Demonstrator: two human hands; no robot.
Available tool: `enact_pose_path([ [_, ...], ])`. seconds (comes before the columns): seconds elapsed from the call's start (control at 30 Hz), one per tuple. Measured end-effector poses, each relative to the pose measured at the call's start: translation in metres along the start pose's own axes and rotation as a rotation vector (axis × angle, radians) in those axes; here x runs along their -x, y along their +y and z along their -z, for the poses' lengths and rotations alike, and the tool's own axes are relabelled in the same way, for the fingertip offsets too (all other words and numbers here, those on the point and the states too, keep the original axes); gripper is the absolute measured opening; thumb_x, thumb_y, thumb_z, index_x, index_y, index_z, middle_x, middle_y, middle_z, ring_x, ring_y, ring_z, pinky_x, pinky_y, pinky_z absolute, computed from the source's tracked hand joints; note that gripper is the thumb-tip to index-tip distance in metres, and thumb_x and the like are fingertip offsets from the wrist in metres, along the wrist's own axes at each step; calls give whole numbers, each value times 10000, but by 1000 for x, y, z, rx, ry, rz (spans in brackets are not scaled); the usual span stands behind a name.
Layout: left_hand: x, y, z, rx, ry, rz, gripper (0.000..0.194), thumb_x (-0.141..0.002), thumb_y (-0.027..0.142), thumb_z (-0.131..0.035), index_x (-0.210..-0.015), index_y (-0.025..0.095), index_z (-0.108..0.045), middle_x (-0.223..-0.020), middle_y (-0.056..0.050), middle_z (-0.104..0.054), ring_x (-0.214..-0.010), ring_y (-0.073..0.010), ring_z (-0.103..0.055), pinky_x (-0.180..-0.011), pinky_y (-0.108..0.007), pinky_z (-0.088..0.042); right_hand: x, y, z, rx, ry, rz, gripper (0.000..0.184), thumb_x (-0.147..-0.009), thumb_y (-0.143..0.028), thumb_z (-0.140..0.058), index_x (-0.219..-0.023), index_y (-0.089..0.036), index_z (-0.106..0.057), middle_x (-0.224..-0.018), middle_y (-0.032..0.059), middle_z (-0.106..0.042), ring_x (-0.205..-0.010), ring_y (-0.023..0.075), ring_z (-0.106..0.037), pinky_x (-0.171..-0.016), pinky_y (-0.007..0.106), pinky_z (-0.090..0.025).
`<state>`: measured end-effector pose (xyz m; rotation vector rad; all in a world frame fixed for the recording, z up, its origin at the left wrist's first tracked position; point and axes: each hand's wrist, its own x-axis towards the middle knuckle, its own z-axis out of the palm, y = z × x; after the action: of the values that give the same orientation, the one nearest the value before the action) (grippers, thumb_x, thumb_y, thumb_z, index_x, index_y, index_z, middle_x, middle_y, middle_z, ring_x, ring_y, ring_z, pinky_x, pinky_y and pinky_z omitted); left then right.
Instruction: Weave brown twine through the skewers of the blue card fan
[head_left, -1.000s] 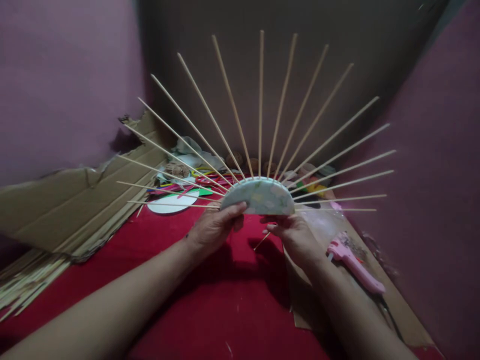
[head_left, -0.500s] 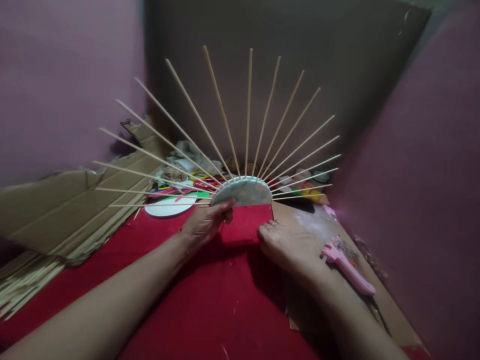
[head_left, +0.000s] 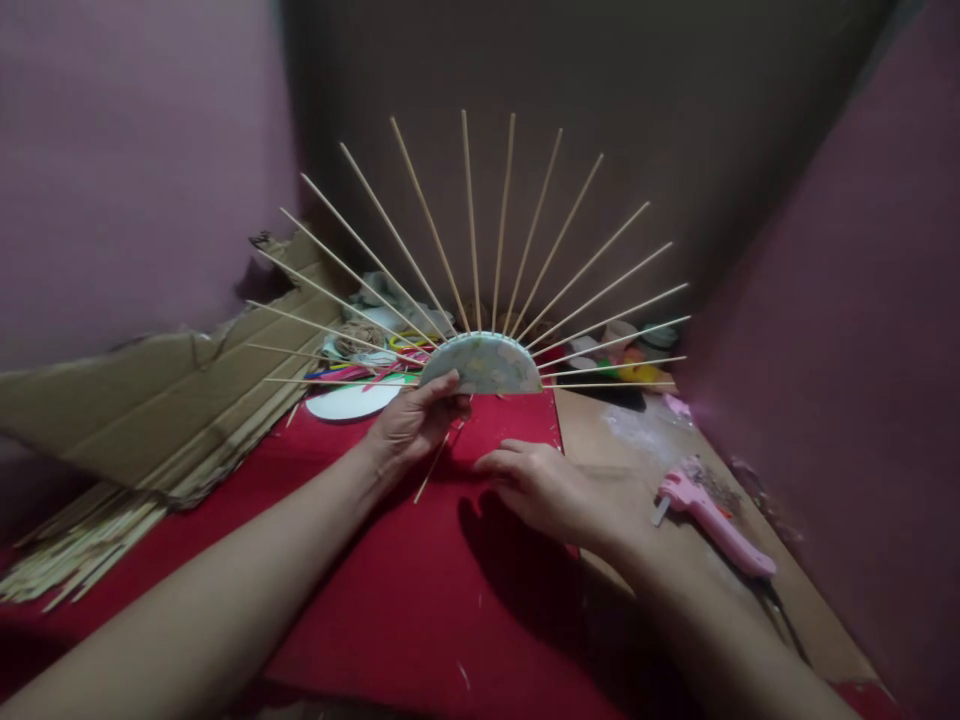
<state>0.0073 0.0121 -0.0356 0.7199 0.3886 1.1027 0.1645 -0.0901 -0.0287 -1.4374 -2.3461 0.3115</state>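
Observation:
My left hand [head_left: 420,420] is closed on the lower left edge of a half-round disc [head_left: 487,365] with a pale, mottled surface, thumb in front. Thin wooden sticks [head_left: 471,220] fan out from the disc's curved rim like rays; its straight edge faces down. Below that hand, a short thin stick [head_left: 431,470] shows against the red cloth. My right hand [head_left: 536,490] is just right of this stick, apart from the disc, its fingers loosely bent and slightly apart. I see nothing held in it, though its palm side is hidden.
Red cloth [head_left: 375,610] covers the work surface. At right, a pink glue gun [head_left: 716,525] lies on a brown board [head_left: 622,455]. Cardboard [head_left: 150,430] and a bundle of loose sticks [head_left: 82,550] lie at left. Behind the disc are a white oval piece [head_left: 352,402] and assorted craft supplies.
The fan of sticks has turned slightly clockwise in the view. My right hand has moved left, and its fingers have loosened from a tighter curl. The short stick below my left hand now shows.

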Motion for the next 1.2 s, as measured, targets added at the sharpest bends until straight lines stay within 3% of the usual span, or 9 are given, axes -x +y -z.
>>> enact_pose_path([
  [0.1, -1, 6, 1, -27, -15, -38, 207, -631, 111, -727, -803, 101, -611, -650, -15, -627, -519, -91, -559, -497, -208, -457, -24, -21, -12, 105, -125, 14, 267, -834, -194, -453, -1027, -232, -634, -951, 56, -681, -873, 183, -629, -778, 306, -452],
  [0.23, -3, 11, 4, -41, -32, -74, 193, -622, 106, -729, -775, 101, -612, -662, -10, -629, -532, -88, -561, -501, -204, -457, -57, -41, -33, 225, -145, -204, 361, -836, -395, -425, -967, -142, -647, -901, 150, -690, -827, 290, -660, -676, 401, -505],
  [0.4, -2, 13, 7, -32, -51, -48, 157, -645, 117, -714, -764, 105, -612, -649, -17, -649, -527, -96, -585, -496, -201, -477, -77, -50, -43, 229, -193, -191, 323, -704, -281, -563, -972, -125, -656, -881, 167, -695, -852, 290, -666, -689, 375, -525],
  [0.73, -2, 18, 14, -12, -143, -1, 176, -697, 182, -698, -846, 130, -619, -704, -42, -687, -568, -159, -648, -442, -219, -493, -32, -46, -17, 215, -216, -135, 188, -655, -108, -524, -792, -132, -651, -762, 127, -674, -682, 226, -646, -554, 283, -446],
  [0.8, -3, 16, 15, -11, -148, 2, 191, -676, 184, -724, -830, 128, -626, -688, -40, -684, -557, -148, -636, -475, -226, -508, -14, -44, -1, 17, -79, -88, 142, -647, -80, -514, -697, -162, -618, -709, 62, -642, -638, 169, -599, -555, 258, -417],
  [0.93, -1, 13, 12, -22, -136, 9, 248, -587, 217, -799, -755, 124, -641, -612, -25, -664, -493, -123, -598, -452, -208, -494, 15, -33, 24, -402, 435, 21, 160, -738, -58, -498, -794, -177, -589, -723, 9, -587, -640, 117, -554, -593, 239, -443],
  [1.03, 2, 11, 8, -32, -121, 36, 313, -536, 257, -829, -748, 117, -645, -595, -24, -655, -460, -112, -570, -429, -209, -480, 28, -23, 26, -474, 794, 4, 128, -792, -112, -554, -851, -215, -601, -762, -2, -604, -664, 117, -582, -623, 250, -472],
  [1.1, 3, 10, 7, -26, -120, 46, 317, -529, 255, -833, -744, 121, -642, -579, -14, -644, -450, -106, -556, -427, -208, -475, 33, -21, 20, -432, 920, -32, 140, -780, -108, -588, -844, -231, -612, -726, -16, -607, -644, 114, -588, -611, 247, -475],
  [1.2, 2, 8, 9, 8, -114, 46, 284, -547, 233, -825, -735, 130, -638, -578, -2, -639, -452, -95, -546, -435, -197, -473, 34, -22, 9, -476, 943, -80, 146, -790, -117, -585, -863, -237, -623, -723, -19, -616, -615, 109, -596, -595, 246, -488],
])
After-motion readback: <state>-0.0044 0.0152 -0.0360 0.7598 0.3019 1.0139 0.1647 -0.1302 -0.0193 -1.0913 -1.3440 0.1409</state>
